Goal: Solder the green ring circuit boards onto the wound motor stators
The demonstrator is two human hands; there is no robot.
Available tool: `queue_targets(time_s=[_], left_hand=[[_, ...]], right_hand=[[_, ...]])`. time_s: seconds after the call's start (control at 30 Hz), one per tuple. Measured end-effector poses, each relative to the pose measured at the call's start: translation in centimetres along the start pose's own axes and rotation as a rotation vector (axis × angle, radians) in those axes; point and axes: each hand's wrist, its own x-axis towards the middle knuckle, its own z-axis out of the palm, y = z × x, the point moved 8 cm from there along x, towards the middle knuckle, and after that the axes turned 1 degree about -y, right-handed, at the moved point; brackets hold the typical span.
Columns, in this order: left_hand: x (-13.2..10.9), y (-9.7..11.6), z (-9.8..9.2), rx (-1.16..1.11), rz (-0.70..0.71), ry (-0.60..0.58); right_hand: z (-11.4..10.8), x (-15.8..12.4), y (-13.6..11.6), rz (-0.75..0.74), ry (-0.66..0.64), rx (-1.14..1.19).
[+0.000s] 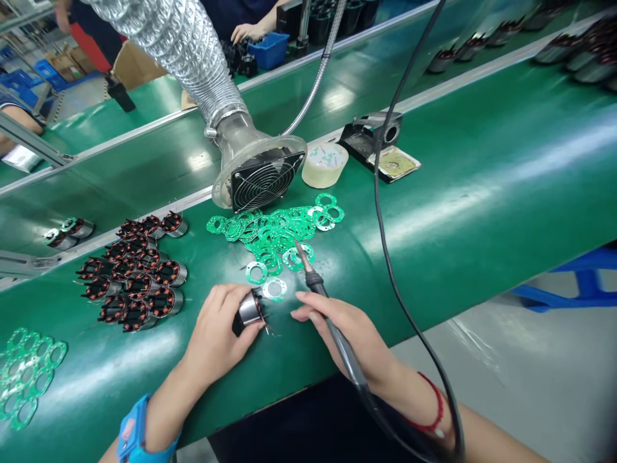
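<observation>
My left hand [219,328] is wrapped round a motor stator [249,308], a metal cylinder with copper windings and thin wires, tilted on its side at the bench. In my right hand [349,325] is a soldering iron [332,321], its tip pointing up and away from me. Just beyond the stator lies a ring-shaped circuit board [274,289], pale side up. A heap of green ring boards [274,231] spreads behind it, near the iron's tip. Left of my left hand stands a group of several stators [139,273] with copper windings on top.
A fume extractor hood [260,167] hangs over the back of the heap. Behind it are a tape roll [325,164] and a soldering iron stand [380,145]. The iron's black cable [385,238] loops across the right. More ring boards [29,373] lie far left. A co-worker's hand [248,32] shows across the bench.
</observation>
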Motion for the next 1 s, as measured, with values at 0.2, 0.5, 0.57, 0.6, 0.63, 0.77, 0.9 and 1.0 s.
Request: queue_targets(time_s=[0.2,0.5,0.57,0.6,0.63,0.77,0.9,1.0], left_hand=[[-0.9,-0.9,0.4,-0.398,-0.252,-0.058],[-0.3,0.0,1.2,-0.248,-0.040,-0.170],[-0.1,0.1,1.3,-0.113,-0.008,-0.142],[-0.1,0.2,1.4,-0.078,0.000,-0.135],[0.0,0.2,1.4,-0.056,0.003,-0.126],[-0.1,0.0,1.3,0.005,-0.045,-0.085],[-0.2,-0.1,0.9,-0.003,-0.038,-0.139],[-0.4,0.0,0.2,-0.052,0.025,-0.214]], right_hand=[[1.2,0.7,0.3,0.186,-0.009,0.057],[2.2,2.8,-1.1,0.181,0.046,0.591],[3.1,3.0,-1.4,0.135,-0.060,0.551],[3.4,2.9,-1.6,0.102,-0.091,0.488],[3.5,2.8,-1.8,0.058,-0.102,0.400],[3.0,2.1,-2.7,-0.044,-0.059,-0.008],[3.4,1.6,-1.9,0.083,-0.226,-0.130],[2.9,1.6,-1.0,0.152,-0.303,-0.112]])
